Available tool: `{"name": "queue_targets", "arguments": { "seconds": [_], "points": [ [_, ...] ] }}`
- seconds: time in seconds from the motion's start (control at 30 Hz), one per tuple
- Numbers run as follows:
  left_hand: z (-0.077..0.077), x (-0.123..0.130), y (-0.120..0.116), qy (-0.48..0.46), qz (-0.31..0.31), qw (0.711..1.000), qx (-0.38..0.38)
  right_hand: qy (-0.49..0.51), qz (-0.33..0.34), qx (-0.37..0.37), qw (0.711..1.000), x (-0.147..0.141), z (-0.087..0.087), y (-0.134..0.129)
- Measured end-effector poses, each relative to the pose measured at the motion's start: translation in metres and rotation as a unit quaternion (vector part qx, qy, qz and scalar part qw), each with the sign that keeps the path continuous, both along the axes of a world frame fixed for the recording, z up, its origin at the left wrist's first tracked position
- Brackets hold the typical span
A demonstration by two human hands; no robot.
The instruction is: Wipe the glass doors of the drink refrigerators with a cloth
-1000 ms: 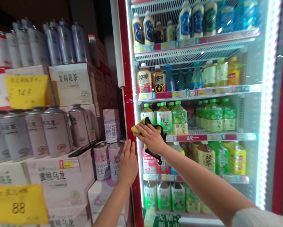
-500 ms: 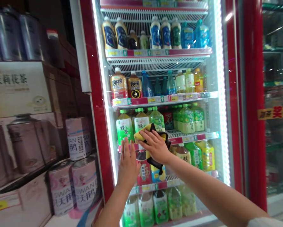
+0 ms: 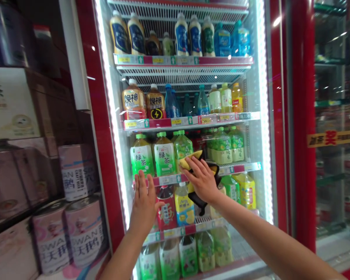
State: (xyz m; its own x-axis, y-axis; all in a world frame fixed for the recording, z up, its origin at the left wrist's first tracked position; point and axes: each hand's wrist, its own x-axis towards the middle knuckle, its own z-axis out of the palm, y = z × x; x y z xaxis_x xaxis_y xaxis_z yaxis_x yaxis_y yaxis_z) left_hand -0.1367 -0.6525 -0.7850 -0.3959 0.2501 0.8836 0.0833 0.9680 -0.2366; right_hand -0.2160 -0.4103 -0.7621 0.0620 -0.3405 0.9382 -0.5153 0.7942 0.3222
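My right hand (image 3: 202, 179) presses a yellow cloth with black edging (image 3: 189, 159) against the glass door (image 3: 239, 243) of a lit drinks cooler. Part of the cloth hangs below the palm, its black edge dangling. Lower and to the left, my left hand (image 3: 145, 204) holds nothing; its fingers are stretched upward, and it appears to rest flat on the glass. Behind the door, green tea bottles (image 3: 164, 157) stand near both hands. A red-labelled bottle (image 3: 166, 212) and a yellow-and-blue lemon drink bottle (image 3: 184, 206) show between my forearms.
Red door frames (image 3: 103, 155) border the cooler on both sides. Stacked pink-and-white cans (image 3: 84, 233) and boxes (image 3: 9, 105) crowd the left. Several shelves of bottles (image 3: 194, 35) fill the cooler. Another glass-fronted cabinet (image 3: 335, 167) stands at the right.
My right hand has slid the cloth rightward across the glass, uncovering the second green tea bottle and the lemon drink. The view has shifted right. My left hand stays near the door's left side.
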Motion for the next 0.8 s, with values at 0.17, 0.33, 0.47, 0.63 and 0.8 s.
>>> {"name": "queue_targets", "arguments": {
  "seconds": [0.17,0.33,0.47,0.63,0.8],
  "points": [
    [0.006,0.008,0.024,-0.024,-0.025,0.999,0.035,-0.004,0.035,0.074,0.997,-0.007,0.046,0.009],
    [0.008,0.006,0.056,-0.041,-0.060,0.997,0.002,-0.053,0.001,-0.084,0.995,-0.017,0.040,0.052],
    [0.006,0.000,0.077,-0.043,-0.067,0.996,-0.027,-0.037,0.024,-0.034,0.998,-0.013,-0.012,0.068],
    [0.011,-0.012,0.112,-0.035,-0.079,0.995,-0.043,-0.041,0.037,0.085,0.995,-0.018,0.030,0.083],
    [0.011,-0.023,0.140,-0.043,-0.083,0.994,-0.048,-0.052,-0.036,-0.092,0.994,-0.033,0.048,0.128]
  ]
}}
